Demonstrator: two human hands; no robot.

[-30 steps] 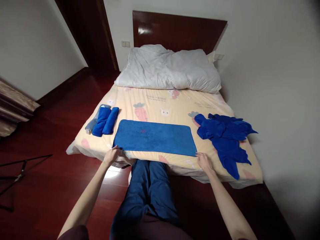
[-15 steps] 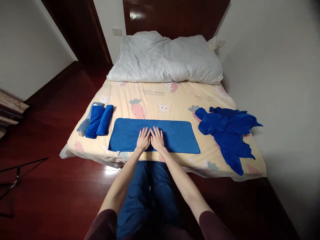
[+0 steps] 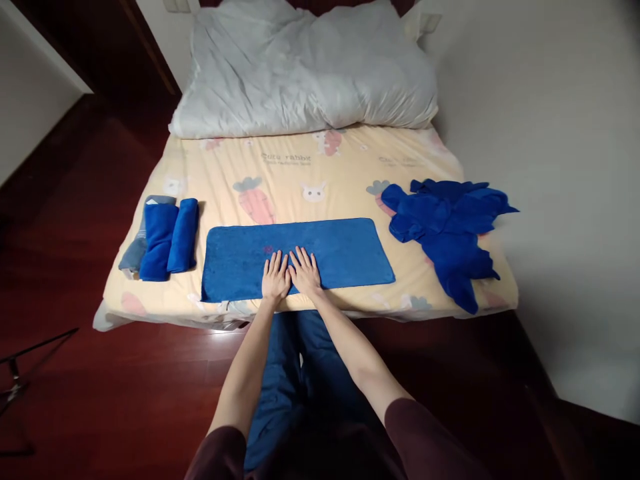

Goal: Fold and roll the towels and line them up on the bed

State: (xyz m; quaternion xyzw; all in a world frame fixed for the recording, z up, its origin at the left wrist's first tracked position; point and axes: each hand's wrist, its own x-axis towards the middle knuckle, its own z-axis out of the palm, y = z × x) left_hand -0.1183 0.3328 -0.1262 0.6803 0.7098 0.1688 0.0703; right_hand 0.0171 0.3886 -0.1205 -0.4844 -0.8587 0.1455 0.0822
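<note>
A blue towel (image 3: 350,250) lies spread flat on the bed near its front edge, its long side running left to right. My left hand (image 3: 277,277) rests palm down on the towel just left of its middle, fingers stretched out. Right beside it, my right hand (image 3: 305,272) also lies flat on the cloth with its fingers spread. The two hands sit close together, thumbs nearly touching. A small reddish mark (image 3: 269,250) shows on the towel above my left hand.
Rolled blue towels (image 3: 160,240) and a grey-blue roll (image 3: 134,253) lie at the bed's left. On the right is a loose heap of blue towels (image 3: 450,227). A white quilt (image 3: 310,73) is bunched at the head of the patterned bed sheet (image 3: 210,173). A black stand (image 3: 15,373) is on the floor, lower left.
The camera has tilted down and turned a little, so the bed looks closer. Both hands have slid slightly toward the towel's near edge and remain flat on it.
</note>
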